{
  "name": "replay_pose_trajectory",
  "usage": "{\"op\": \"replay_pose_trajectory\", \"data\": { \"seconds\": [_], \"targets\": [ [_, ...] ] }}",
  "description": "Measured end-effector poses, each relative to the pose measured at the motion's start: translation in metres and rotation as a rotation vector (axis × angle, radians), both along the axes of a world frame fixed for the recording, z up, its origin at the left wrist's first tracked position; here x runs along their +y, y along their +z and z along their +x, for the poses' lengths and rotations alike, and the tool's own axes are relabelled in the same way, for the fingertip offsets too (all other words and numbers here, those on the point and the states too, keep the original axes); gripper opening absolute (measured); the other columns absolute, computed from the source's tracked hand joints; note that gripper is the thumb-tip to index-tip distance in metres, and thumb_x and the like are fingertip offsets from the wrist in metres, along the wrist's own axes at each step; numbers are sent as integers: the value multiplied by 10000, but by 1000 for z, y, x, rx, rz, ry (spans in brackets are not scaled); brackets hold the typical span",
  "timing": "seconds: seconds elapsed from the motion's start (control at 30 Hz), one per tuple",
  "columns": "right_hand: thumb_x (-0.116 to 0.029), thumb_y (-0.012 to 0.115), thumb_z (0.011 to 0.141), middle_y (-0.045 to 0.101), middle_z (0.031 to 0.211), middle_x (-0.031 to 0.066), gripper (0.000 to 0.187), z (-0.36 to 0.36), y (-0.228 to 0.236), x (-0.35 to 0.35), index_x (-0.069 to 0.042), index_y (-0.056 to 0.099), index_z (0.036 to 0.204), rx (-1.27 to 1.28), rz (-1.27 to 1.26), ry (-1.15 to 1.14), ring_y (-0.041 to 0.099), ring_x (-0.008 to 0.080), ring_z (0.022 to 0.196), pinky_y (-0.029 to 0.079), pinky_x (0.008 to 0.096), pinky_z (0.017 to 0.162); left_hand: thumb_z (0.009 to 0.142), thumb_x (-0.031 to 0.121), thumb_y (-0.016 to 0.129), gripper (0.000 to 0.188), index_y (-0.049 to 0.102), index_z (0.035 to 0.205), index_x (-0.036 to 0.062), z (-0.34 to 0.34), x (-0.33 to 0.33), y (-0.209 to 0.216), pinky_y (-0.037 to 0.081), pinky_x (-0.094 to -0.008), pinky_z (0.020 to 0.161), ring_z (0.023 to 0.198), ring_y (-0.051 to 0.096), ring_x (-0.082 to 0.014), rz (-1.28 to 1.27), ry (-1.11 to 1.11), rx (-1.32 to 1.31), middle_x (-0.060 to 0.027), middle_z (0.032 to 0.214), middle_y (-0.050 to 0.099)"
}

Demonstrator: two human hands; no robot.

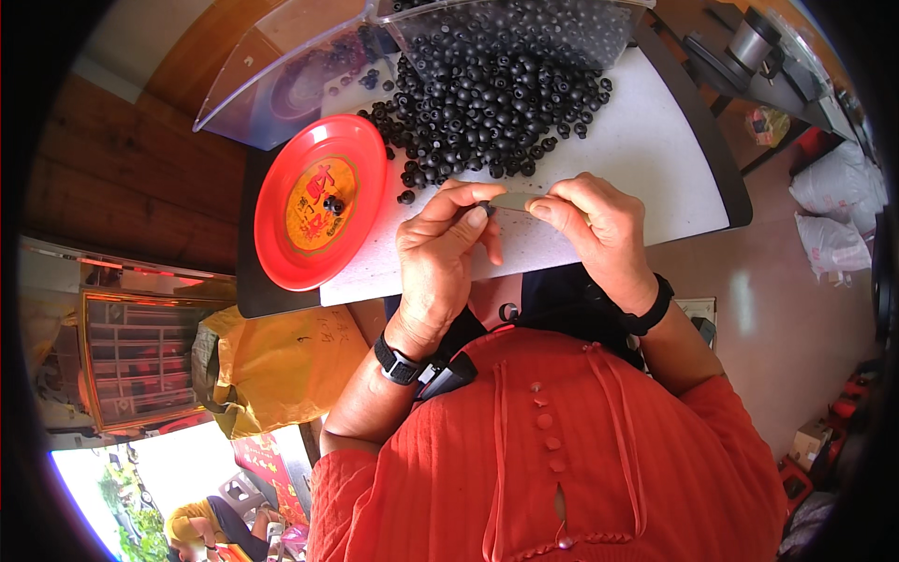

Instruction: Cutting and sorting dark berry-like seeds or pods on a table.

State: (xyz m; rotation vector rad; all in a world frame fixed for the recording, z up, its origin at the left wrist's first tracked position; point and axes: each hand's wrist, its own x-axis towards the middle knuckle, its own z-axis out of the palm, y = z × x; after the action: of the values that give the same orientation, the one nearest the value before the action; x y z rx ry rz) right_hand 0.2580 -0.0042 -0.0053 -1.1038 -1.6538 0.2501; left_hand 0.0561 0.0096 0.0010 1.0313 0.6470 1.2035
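Note:
My left hand [437, 248] pinches a small black round piece [486, 208] between thumb and fingertips. My right hand [599, 225] grips a thin flat metal blade [511, 200], and its tip meets the black piece. Both hands are over the near edge of a white board [665, 164]. Just beyond them spreads a heap of small black knob-like pieces [496, 103], some showing a round hole. Left of the heap stands a red plate [274, 225] with a yellow printed centre, and a few black pieces [333, 204] lie on it.
Clear plastic bins [281, 80] stand at the far side, one behind the heap. A yellow bag [290, 365] is below the table at left. White sacks [833, 244] lie on the floor at right. A person [201, 525] sits in the background, lower left.

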Motion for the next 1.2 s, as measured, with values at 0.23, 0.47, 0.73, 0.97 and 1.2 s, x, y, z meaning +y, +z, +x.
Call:
{"op": "replay_pose_trajectory", "data": {
  "seconds": [0.23, 0.47, 0.73, 0.97, 1.2],
  "targets": [
    [-122, 837, 876, 657, 734, 82, 169, 1, 1, 0, -23, 702, 857, -35, -4, -12, 624, 235, 617, 478, 373, 558, 1035, -74, 550, 225, 711, 1192, -76, -1, 0, -1, 558, -280, 640, 794, 635, -143, -13, -6, -6, -67, 1061, 609],
    [-116, 827, 891, 658, 733, 73, 162, 2, -1, -4, -23, 700, 852, 67, -20, 34, 618, 220, 614, 476, 358, 561, 1053, -4, 576, 227, 704, 1235, -51, 1, -1, 0, 537, -291, 661, 772, 638, -168, 31, 26, 38, -87, 1031, 640],
    [-144, 825, 902, 661, 734, 73, 179, 0, -3, -2, -30, 693, 859, -5, 19, -64, 618, 217, 613, 478, 352, 560, 1055, -7, 578, 257, 703, 1277, -40, 0, -3, -3, 542, -285, 671, 775, 637, -160, 52, 19, 47, -73, 1021, 634],
    [-161, 832, 892, 667, 737, 77, 194, 0, -1, -3, -35, 689, 856, -5, -3, -70, 631, 228, 620, 483, 360, 557, 1045, -40, 571, 273, 702, 1285, -46, 1, -4, -3, 550, -288, 680, 779, 651, -163, 86, 31, 87, -72, 1098, 621],
    [-161, 835, 889, 656, 723, 77, 200, 0, -2, -2, -36, 687, 840, -26, 23, -46, 625, 232, 608, 475, 370, 547, 1031, -82, 555, 265, 718, 1237, -49, 0, -2, -2, 571, -271, 675, 785, 640, -135, 67, 12, 72, -64, 1103, 609]
  ]
}}
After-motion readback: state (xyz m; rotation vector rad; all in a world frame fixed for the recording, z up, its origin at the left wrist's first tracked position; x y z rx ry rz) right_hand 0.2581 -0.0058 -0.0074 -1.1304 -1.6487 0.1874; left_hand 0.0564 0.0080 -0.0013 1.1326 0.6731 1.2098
